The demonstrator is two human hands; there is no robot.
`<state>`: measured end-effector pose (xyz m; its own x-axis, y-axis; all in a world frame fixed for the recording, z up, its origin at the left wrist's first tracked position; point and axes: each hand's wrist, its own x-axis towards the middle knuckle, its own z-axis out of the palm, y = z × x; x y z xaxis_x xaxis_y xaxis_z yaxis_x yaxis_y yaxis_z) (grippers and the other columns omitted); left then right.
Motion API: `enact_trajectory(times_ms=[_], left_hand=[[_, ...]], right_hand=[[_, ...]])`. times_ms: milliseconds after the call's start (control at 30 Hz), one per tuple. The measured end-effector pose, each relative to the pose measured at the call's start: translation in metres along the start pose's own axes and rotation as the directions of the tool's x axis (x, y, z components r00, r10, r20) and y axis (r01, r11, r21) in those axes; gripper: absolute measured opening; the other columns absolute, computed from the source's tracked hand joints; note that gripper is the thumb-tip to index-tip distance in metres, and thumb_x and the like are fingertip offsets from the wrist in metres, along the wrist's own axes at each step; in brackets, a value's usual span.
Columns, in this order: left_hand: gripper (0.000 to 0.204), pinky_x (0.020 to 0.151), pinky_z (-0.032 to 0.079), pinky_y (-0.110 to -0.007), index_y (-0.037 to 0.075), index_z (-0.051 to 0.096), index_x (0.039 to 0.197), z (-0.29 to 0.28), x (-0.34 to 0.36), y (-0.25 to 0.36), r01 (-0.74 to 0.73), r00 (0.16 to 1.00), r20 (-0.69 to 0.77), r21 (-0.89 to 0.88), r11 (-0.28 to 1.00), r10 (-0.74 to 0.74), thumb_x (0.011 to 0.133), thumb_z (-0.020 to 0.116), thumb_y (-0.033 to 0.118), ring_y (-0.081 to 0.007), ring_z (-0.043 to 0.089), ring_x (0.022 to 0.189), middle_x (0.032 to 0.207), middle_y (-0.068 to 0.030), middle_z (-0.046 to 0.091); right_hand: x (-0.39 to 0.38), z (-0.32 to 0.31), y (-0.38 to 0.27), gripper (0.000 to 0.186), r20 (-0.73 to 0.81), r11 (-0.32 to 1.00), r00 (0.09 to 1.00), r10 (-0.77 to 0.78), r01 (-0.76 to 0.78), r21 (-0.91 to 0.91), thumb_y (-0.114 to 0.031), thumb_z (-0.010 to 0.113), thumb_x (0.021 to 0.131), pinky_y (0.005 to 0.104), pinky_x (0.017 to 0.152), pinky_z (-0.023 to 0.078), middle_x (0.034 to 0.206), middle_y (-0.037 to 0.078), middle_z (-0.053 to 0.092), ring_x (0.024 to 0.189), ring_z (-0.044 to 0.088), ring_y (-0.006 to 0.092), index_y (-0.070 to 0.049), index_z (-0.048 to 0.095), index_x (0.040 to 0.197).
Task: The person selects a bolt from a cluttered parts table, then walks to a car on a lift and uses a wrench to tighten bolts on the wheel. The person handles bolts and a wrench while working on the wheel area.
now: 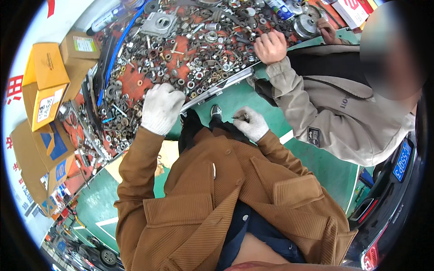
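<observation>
My left hand [162,107], in a white knit glove, rests at the bench's front edge among loose nuts and bolts [192,74]. Its fingers are curled downward and the fingertips are hidden, so what they pinch cannot be seen. My right hand [253,124], gloved the same way, hovers in front of my body, off the bench. Closed in its fingers is a small dark metal piece [246,117], which looks like a bolt. Washers and nuts [191,84] lie just right of my left hand.
A co-worker's fist [271,46] is over the bench edge at right; their other hand touches a round metal part [306,25]. A blue hose [118,56] crosses the bench. Cardboard boxes [47,83] stand at left. A dark car [384,203] is at lower right.
</observation>
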<state>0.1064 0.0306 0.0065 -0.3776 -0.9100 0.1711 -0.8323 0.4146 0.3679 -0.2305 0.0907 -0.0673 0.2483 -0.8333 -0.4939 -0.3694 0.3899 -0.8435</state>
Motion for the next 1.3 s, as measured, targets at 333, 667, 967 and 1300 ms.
enact_trajectory(times_ms=[333,667,967,1300], left_hand=[[0.019,0.094,0.055,-0.037,0.004,0.07,0.122,-0.004,0.011,-0.003,-0.103,0.828,-0.113,-0.993,0.05,-0.549,0.105,0.063,0.001,-0.0208,0.069,0.103,0.121,-0.0125,0.074],[0.015,0.097,0.054,-0.041,0.013,0.072,0.119,-0.016,0.042,0.019,-0.367,0.889,-0.385,-0.923,0.121,-0.246,0.104,0.071,0.013,-0.0236,0.067,0.109,0.122,-0.0105,0.072],[0.011,0.096,0.053,-0.039,0.007,0.067,0.11,-0.014,0.043,0.027,-0.288,0.889,-0.357,-0.923,0.256,-0.287,0.101,0.07,0.003,-0.0246,0.065,0.106,0.115,-0.0154,0.069],[0.009,0.104,0.051,-0.039,0.004,0.066,0.11,-0.013,0.044,0.031,-0.205,0.889,-0.306,-0.932,0.3,-0.342,0.103,0.066,-0.001,-0.0238,0.065,0.112,0.119,-0.0144,0.069]], right_hand=[[0.005,0.011,-0.047,0.027,0.014,0.989,0.998,-0.066,0.064,0.134,-0.019,0.078,0.092,0.0321,0.078,0.056,0.09,0.005,0.068,0.082,0.065,0.0138,-0.003,0.069,0.112],[0.024,0.021,-0.133,0.027,0.013,0.742,0.945,-0.326,0.247,0.623,-0.012,0.083,0.094,0.0276,0.087,0.052,0.101,-0.002,0.067,0.096,0.06,0.0072,-0.006,0.07,0.118],[0.048,0.047,-0.165,0.029,-0.047,0.691,0.824,-0.565,0.504,0.518,-0.019,0.083,0.096,0.0321,0.094,0.055,0.11,0.006,0.077,0.102,0.068,0.0109,-0.006,0.075,0.12],[0.05,0.044,-0.173,0.022,-0.074,0.691,0.846,-0.528,0.479,0.542,-0.015,0.08,0.098,0.0302,0.093,0.055,0.107,0.003,0.076,0.102,0.066,0.0088,-0.004,0.074,0.115]])
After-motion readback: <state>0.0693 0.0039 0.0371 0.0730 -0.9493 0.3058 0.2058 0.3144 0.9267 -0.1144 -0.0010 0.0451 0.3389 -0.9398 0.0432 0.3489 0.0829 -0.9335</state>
